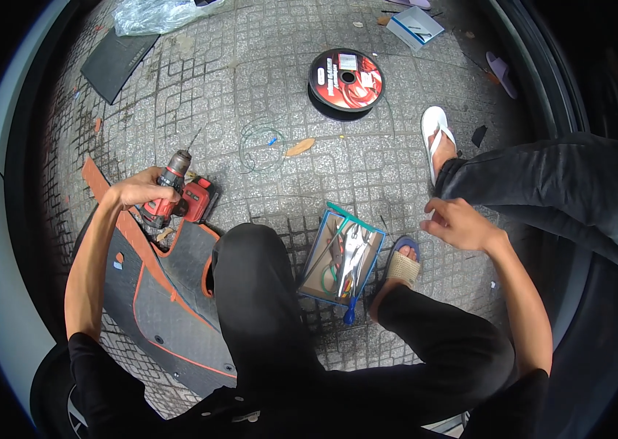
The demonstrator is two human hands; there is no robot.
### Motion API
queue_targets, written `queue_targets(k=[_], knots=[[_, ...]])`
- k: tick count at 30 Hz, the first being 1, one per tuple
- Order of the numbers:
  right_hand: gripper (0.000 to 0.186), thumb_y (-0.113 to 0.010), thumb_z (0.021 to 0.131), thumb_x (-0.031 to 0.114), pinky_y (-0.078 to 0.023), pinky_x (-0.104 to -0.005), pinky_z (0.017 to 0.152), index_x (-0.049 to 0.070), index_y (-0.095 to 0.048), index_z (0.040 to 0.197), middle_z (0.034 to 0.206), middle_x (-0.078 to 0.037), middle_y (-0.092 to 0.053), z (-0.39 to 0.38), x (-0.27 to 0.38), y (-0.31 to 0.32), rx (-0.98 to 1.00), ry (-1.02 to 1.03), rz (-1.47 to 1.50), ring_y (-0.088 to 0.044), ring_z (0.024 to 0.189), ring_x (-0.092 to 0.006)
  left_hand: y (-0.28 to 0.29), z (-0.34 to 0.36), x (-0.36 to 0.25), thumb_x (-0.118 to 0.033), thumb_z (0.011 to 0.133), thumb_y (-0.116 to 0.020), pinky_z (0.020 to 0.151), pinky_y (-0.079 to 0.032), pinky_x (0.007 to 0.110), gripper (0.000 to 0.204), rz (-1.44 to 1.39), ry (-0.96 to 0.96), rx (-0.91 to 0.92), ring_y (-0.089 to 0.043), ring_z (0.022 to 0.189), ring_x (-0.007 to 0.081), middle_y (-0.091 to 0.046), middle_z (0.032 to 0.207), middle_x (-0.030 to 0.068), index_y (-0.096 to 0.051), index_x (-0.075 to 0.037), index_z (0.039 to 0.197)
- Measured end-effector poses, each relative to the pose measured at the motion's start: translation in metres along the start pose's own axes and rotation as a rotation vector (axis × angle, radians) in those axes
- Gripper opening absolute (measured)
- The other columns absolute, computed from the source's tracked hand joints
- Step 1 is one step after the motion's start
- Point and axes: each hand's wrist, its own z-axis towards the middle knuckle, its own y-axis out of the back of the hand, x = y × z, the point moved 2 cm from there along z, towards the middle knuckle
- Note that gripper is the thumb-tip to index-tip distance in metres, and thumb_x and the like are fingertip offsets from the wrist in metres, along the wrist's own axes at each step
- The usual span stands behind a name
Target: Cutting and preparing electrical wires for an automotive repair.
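My left hand (142, 191) is wrapped round a red and black cordless drill (175, 172), its thin bit pointing up and away from me. The drill's battery end sits just right of the hand, close to the paving. My right hand (459, 224) is raised on the right with its fingers loosely bent and apart; I see nothing in it. Below and left of that hand lies a shallow blue-edged box (312, 287) with several tools, among them silver pliers (354, 247) and a blue-handled tool (350, 313) sticking out over its near edge.
A black spool (348, 111) with a red label stands ahead on the paving. Thin green wire (243, 150) lies coiled near a dry leaf (299, 147). Dark orange-edged car mats (177, 322) lie at left. Another person's leg (536, 179) reaches in from the right.
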Motion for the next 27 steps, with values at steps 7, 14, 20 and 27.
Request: queue_targets(k=[7,14,20,27], knots=[[0.049,-0.059,0.092,0.038,-0.050,-0.0500,0.095,-0.008,-0.062,0.109,0.110,-0.032,-0.067,0.222,-0.098,0.021,-0.093,-0.275,-0.279,-0.063,0.109,-0.0458,-0.037,-0.016,-0.018,-0.040,0.080,-0.073,0.081,-0.053,0.033,0.066,0.049,-0.045,-0.392,-0.066,0.086,0.0189,-0.069,0.090,0.0126,-0.058,0.004,0.126],[0.039,-0.065,0.090,0.022,-0.050,-0.0503,0.094,-0.002,-0.051,0.117,0.119,-0.026,-0.055,0.341,0.040,-0.050,-0.495,0.296,-0.116,-0.058,0.111,-0.0437,-0.055,-0.029,0.002,-0.046,0.080,-0.073,0.080,-0.053,0.039,0.070,0.068,0.097,-0.678,-0.069,0.083,0.0262,-0.069,0.087,0.0190,-0.058,0.006,0.126],[0.040,-0.064,0.089,0.019,-0.050,-0.0489,0.099,-0.002,-0.058,0.123,0.122,-0.026,-0.058,0.406,0.113,-0.096,-0.415,0.314,-0.400,-0.058,0.117,-0.0416,-0.079,-0.044,-0.002,-0.048,0.086,-0.074,0.093,-0.051,0.045,0.076,0.353,-0.070,-1.087,-0.062,0.111,0.0395,-0.054,0.127,0.0291,-0.051,0.008,0.132],[0.026,-0.057,0.088,0.020,-0.053,-0.0509,0.089,0.002,-0.068,0.105,0.101,-0.025,-0.070,0.417,0.110,-0.048,-0.517,0.273,-0.079,-0.067,0.098,-0.0445,-0.141,-0.123,-0.067,-0.023,0.092,-0.070,0.082,-0.053,0.033,0.039,-0.215,-0.175,-1.340,-0.064,0.095,0.0227,-0.063,0.109,0.0186,-0.062,0.002,0.121]])
